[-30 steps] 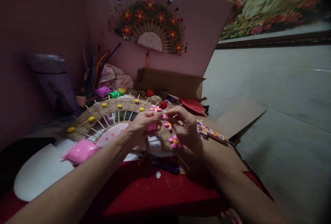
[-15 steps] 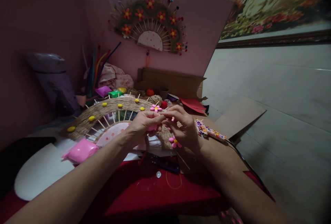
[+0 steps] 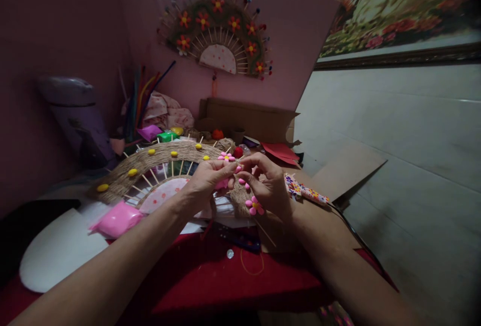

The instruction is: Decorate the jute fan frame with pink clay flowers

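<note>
My left hand point(image 3: 210, 178) is closed on a lump of pink clay point(image 3: 221, 184), over the right part of a twine-wrapped fan point(image 3: 165, 151). Close beside it, my right hand point(image 3: 265, 183) has its thumb and fingertips pinched together near a small pink piece point(image 3: 238, 169); whether it grips that piece is too small to tell. Yellow ovals point(image 3: 174, 154) dot the fan's band. Two pink flowers show on its right side, one above my hands point(image 3: 226, 157) and one below my right hand point(image 3: 254, 205). Some pink petals point(image 3: 244, 183) lie between my hands.
A pink clay packet point(image 3: 118, 219) and a white rounded sheet point(image 3: 62, 251) lie at left. Dark blue-handled scissors point(image 3: 240, 238) rest on the red cloth point(image 3: 210, 281). A patterned glue gun point(image 3: 306, 189) lies at right. A finished fan point(image 3: 218, 40) hangs behind.
My right hand's fingertips have parted slightly from my left hand, and the small pink piece between them now shows. My left hand has barely moved.
</note>
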`<move>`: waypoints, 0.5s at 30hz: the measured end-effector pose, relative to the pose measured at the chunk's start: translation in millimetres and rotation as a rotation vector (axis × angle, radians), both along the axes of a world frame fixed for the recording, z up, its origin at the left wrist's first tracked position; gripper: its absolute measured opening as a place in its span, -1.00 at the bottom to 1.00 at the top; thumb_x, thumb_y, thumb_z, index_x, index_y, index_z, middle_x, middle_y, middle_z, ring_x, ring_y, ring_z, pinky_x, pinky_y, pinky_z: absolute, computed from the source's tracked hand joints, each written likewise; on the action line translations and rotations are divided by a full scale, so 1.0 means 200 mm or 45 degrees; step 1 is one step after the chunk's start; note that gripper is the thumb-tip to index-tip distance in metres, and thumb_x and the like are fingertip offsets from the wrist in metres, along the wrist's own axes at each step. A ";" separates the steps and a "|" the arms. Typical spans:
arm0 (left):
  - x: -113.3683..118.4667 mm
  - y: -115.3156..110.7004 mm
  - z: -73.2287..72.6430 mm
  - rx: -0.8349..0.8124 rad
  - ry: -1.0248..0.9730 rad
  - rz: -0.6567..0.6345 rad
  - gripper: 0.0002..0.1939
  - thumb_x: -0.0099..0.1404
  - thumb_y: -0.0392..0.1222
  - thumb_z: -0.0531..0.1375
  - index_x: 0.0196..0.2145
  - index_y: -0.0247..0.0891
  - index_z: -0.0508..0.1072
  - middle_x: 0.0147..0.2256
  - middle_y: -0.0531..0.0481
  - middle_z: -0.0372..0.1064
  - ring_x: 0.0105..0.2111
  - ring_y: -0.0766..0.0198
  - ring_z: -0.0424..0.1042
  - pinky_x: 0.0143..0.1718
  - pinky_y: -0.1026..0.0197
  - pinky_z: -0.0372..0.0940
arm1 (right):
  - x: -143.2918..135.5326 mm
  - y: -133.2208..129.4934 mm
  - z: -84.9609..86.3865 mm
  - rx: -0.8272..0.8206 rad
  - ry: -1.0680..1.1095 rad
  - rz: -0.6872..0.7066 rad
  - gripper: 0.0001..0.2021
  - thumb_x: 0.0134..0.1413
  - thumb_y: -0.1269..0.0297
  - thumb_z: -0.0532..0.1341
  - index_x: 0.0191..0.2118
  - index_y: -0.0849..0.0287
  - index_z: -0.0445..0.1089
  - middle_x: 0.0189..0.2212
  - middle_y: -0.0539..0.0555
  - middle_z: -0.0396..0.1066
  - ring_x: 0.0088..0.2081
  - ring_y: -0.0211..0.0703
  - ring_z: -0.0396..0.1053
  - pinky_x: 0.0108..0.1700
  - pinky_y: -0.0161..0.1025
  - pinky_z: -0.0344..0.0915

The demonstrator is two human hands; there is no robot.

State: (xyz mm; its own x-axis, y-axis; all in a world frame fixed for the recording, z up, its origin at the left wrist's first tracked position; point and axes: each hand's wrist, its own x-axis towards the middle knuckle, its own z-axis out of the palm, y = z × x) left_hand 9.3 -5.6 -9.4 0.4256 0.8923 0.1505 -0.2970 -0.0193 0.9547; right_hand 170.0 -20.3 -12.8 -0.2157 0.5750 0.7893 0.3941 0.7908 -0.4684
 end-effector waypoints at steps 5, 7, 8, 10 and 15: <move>0.01 -0.01 -0.01 0.044 -0.020 0.022 -0.60 0.05 0.08 0.31 -0.57 -0.35 0.38 -0.71 0.09 0.25 -0.74 0.53 0.10 -0.74 0.41 -0.08 | 0.00 0.00 -0.01 -0.094 0.012 0.007 -0.90 0.15 0.25 0.20 -0.28 0.15 0.40 -0.41 0.01 0.40 -0.44 -0.29 0.31 -0.40 -0.29 0.29; 0.01 -0.02 0.00 0.030 -0.059 0.018 -0.59 0.06 0.10 0.30 -0.55 -0.36 0.39 -0.70 0.09 0.25 -0.74 0.52 0.09 -0.74 0.41 -0.07 | -0.01 0.00 -0.01 -0.119 0.050 0.011 -0.91 0.15 0.26 0.19 -0.30 0.15 0.39 -0.39 0.01 0.40 -0.46 -0.31 0.32 -0.41 -0.30 0.30; 0.01 -0.02 0.00 0.017 -0.076 0.013 -0.59 0.06 0.10 0.30 -0.54 -0.36 0.39 -0.70 0.09 0.25 -0.74 0.52 0.09 -0.74 0.41 -0.07 | -0.01 0.00 -0.01 -0.120 0.067 0.014 -0.91 0.15 0.26 0.20 -0.31 0.15 0.39 -0.39 0.01 0.39 -0.46 -0.31 0.32 -0.41 -0.31 0.31; 0.00 -0.02 0.01 -0.010 -0.100 -0.006 -0.62 0.06 0.06 0.31 -0.54 -0.37 0.39 -0.69 0.09 0.25 -0.74 0.53 0.09 -0.74 0.42 -0.08 | -0.01 0.00 -0.01 -0.099 0.100 0.016 -0.93 0.15 0.29 0.20 -0.32 0.15 0.38 -0.38 0.01 0.38 -0.44 -0.31 0.32 -0.40 -0.31 0.31; 0.00 -0.01 0.00 -0.040 -0.148 -0.036 -0.72 0.03 -0.08 0.36 -0.41 -0.34 0.43 -0.67 0.10 0.30 -0.73 0.51 0.15 -0.72 0.43 -0.03 | -0.01 0.00 -0.01 -0.049 0.152 0.040 -0.92 0.13 0.38 0.20 -0.23 0.12 0.36 -0.34 0.02 0.38 -0.35 -0.27 0.36 -0.35 -0.29 0.35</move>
